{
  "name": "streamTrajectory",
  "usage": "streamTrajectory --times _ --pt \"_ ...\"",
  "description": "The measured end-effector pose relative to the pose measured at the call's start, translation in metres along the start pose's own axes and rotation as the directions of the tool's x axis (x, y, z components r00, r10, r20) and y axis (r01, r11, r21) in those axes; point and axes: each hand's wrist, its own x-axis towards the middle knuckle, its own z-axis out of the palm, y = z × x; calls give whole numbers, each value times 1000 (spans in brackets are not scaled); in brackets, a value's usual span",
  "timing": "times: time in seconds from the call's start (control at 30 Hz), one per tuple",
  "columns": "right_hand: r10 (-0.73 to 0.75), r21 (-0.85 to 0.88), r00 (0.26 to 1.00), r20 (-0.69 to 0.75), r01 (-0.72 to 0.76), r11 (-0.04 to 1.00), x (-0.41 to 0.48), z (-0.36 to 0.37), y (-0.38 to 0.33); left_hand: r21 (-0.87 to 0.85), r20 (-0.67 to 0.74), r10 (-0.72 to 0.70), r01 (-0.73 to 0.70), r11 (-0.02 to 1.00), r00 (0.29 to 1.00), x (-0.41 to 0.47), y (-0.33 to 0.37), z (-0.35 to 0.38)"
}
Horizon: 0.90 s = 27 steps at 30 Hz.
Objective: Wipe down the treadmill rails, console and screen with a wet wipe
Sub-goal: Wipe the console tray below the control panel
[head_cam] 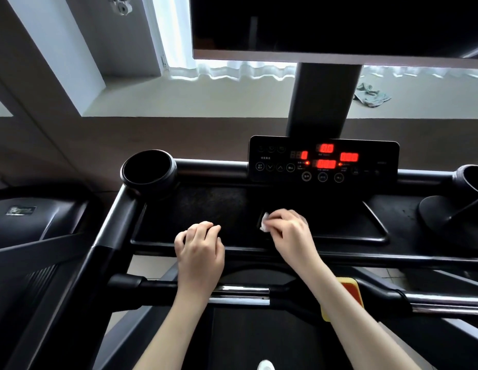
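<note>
Now right hand [288, 231] presses bunched wet wipe [265, 224], poking leftward, onto console tray [352, 225].

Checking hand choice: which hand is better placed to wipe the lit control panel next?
Right. The right hand holds the wet wipe on the tray, just below the control panel; the left hand rests curled farther left, no wipe visible.

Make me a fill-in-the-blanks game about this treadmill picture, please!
1. The right hand pinches a white ___.
2. The numbers on the console glow ___.
3. The left hand rests curled on the tray and holds ___.

Missing words: wipe; red; nothing.
</note>
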Motion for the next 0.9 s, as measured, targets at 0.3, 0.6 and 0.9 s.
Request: streamTrajectory --times 0.3,0.6,0.9 --pt "-3 22 1000 -7 3 1000 -10 -4 -6 1 21 -15 15 1000 1000 -1 0 0" --pt "-74 -13 996 40 74 997 -19 -10 -13 -2 19 -23 23 1000 1000 -1 -1 1" --pt "11 -63 1000 27 -9 998 -26 -17 -18 -6 7 -14 14 1000 1000 -1 -1 1"
